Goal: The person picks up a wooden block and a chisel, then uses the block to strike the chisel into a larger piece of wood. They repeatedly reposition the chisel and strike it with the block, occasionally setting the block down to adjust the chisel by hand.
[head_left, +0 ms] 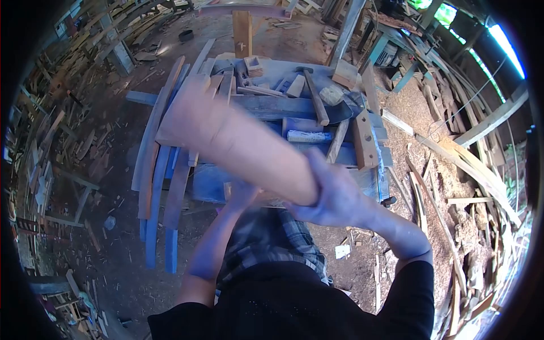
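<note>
Thick, pale tan, rounded wooden block slanted over the cluttered wooden bench

Its long axis runs diagonally from where I stand: one end points up and away to the worker's left, the other comes down toward the worker's right. It is above the bench, blurred (the far end is the worst smear), and hides part of the bench top.

The right hand is wrapped around the nearer end. The left hand is low beside the block's underside; I can't tell whether it touches the wood, or how wide its fingers are.

Beyond the block lie a wooden-handled hammer, a short white-and-blue stick and a small open wooden box. A tan block with round holes sits at the bench's right side. On the ground, a white scrap has marks too small to read.
</note>
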